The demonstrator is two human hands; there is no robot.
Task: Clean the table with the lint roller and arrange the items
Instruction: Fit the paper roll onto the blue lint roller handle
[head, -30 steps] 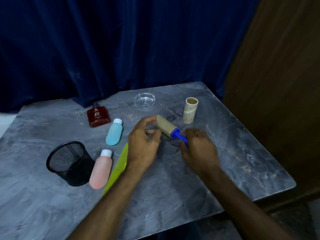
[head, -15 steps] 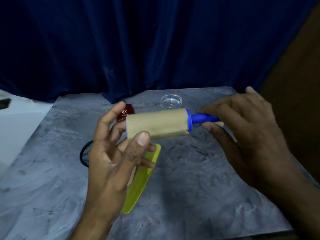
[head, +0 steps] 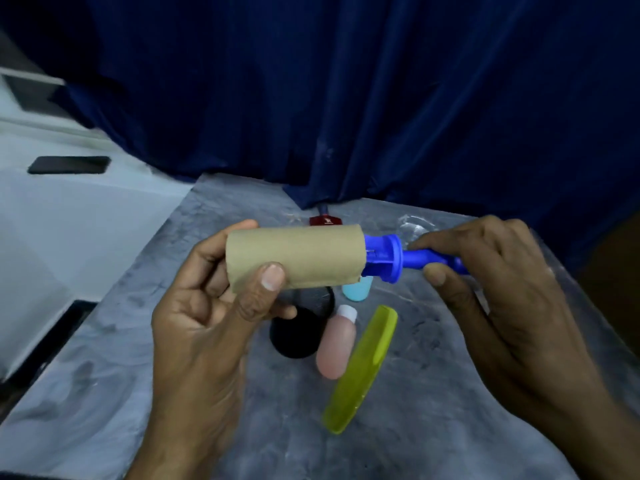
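Both hands up over the bench (head: 104,393), lint roller (head: 294,259) held level in the air between them. My left hand (head: 201,327) wraps the tan roll – thumb pressed on its front, fingers (head: 221,244) curled behind. My right hand (head: 502,299) pinches the blue handle (head: 429,259) between thumb and forefinger. Below on the bench: yellow-green comb (head: 362,368), pink bottle (head: 336,344) just beside it, black mesh cup (head: 298,327), blue bottle (head: 356,291) partly hidden. Farther back – red bottle (head: 325,220), clear glass dish (head: 414,225), dark blue curtain (head: 346,98).
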